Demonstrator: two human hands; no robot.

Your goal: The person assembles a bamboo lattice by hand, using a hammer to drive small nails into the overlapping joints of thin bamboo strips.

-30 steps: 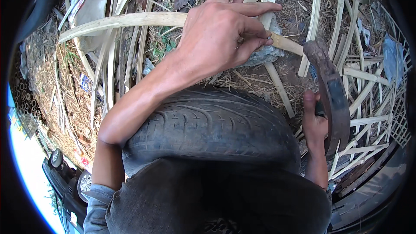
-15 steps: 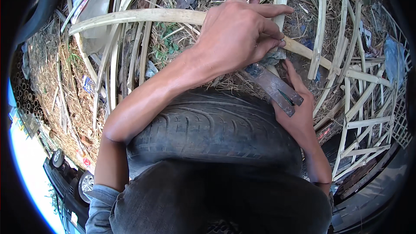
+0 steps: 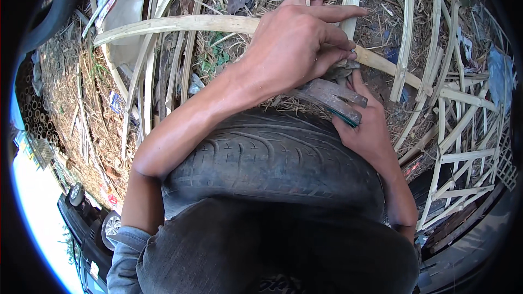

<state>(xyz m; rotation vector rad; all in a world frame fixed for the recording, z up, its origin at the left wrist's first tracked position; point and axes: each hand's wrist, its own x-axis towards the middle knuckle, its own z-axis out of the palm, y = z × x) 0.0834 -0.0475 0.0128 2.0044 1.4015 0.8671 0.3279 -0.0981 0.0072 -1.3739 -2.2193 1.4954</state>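
My left hand [image 3: 305, 41] is bent over a long pale wooden strip [image 3: 180, 23], which passes beneath it and comes out on the right. Thumb and index fingertip are pinched together at the strip, with a tiny shiny thing between them, too small to name. Just below, my right hand [image 3: 368, 128] is closed around a worn claw hammer [image 3: 327, 95]. The forked claw points toward me and to the right; the handle is mostly hidden in the hand. The hammer's other end lies close under the left fingertips.
A black tyre [image 3: 261, 155] stands between my legs and the hands. More split strips [image 3: 403, 32] lie across the straw-covered ground. At the right is a nailed lattice of strips [image 3: 463, 158] with a blue plastic bag [image 3: 498, 73]. Parked vehicles [image 3: 87, 228] show at the lower left.
The hammer has tilted in my right hand, its claw swinging up and left a little. My left hand keeps its pinch at the strip. The whole view has shifted slightly.
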